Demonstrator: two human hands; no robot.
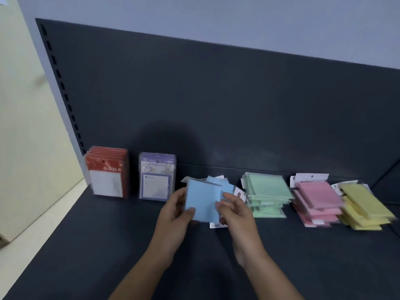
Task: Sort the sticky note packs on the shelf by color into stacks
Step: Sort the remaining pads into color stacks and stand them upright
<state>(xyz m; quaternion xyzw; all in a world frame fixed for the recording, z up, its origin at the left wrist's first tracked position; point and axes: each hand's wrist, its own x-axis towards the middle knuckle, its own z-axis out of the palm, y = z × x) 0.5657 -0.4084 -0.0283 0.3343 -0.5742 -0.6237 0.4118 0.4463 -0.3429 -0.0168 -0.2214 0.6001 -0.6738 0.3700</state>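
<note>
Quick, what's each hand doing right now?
Left hand: closed on the blue sticky note pack, gripping its left edge.
Right hand: fingers on the same pack's right edge.

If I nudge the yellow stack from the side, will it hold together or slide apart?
Probably slides apart. The yellow stack already sits fanned and uneven, its packs offset from one another. The wrappers look glossy, so likely slippery. It touches the pink stack, so a leftward push may disturb that too.
</note>
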